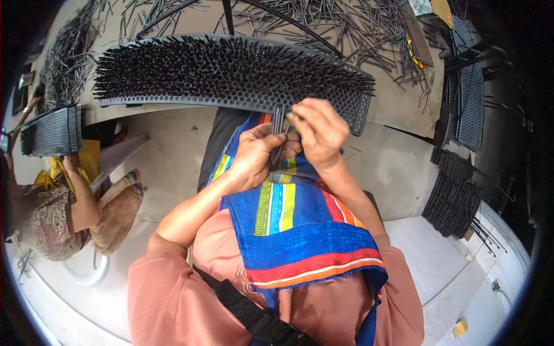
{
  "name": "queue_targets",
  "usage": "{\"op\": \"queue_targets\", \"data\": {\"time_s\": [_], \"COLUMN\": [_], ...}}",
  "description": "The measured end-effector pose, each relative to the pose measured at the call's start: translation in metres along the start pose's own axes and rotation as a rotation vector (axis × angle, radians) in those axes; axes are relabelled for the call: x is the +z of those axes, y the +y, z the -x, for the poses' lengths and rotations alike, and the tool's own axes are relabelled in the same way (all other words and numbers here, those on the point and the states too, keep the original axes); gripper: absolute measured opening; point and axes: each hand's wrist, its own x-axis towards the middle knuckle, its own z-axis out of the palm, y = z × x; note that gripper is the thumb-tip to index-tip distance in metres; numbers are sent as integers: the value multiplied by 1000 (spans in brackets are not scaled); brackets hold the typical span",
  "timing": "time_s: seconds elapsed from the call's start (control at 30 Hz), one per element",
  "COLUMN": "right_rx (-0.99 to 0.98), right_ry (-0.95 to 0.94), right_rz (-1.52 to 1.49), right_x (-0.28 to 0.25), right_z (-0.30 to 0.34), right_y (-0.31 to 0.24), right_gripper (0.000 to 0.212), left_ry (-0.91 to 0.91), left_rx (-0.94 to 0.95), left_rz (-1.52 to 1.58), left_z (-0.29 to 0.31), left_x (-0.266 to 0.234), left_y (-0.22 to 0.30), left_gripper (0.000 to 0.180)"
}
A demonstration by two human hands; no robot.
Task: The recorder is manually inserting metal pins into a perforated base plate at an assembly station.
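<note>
My left hand [254,153] is closed around a small bundle of thin dark rods [278,120], which point up toward the near edge of a curved black perforated panel [353,109]. Thumb and fingers bent together, my right hand [319,130] pinches beside the bundle's upper part. It seems to have hold of one thin rod, though the fingertips partly hide it. Dense rows of upright dark rods [219,66] fill most of the panel's holes. Bare holes show along its near edge and right end. Both hands are just below the panel, over my striped blue cloth [288,230].
Loose rods [323,29] lie scattered over the table behind the panel. Yellow-handled pliers [414,55] rest at the right. More perforated panels [470,92] and stacked dark pieces [453,196] stand at the far right. On the left, another person [57,207] holds a similar panel [51,132].
</note>
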Motion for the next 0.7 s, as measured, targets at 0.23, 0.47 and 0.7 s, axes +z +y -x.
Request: {"op": "queue_targets", "data": {"time_s": [0.23, 0.47, 0.7], "right_rx": [382, 210, 262], "right_ry": [62, -58, 2], "right_rz": [-140, -13, -15], "right_x": [-4, -6, -3], "right_z": [-26, -25, -4], "right_y": [-3, 3, -1], "right_gripper": [12, 13, 12], "left_ry": [24, 12, -15], "left_rx": [-15, -46, -41], "left_rz": [-43, -2, 31], "left_z": [1, 0, 1], "left_x": [2, 3, 5], "left_y": [5, 6, 7], "left_gripper": [19, 19, 18]}}
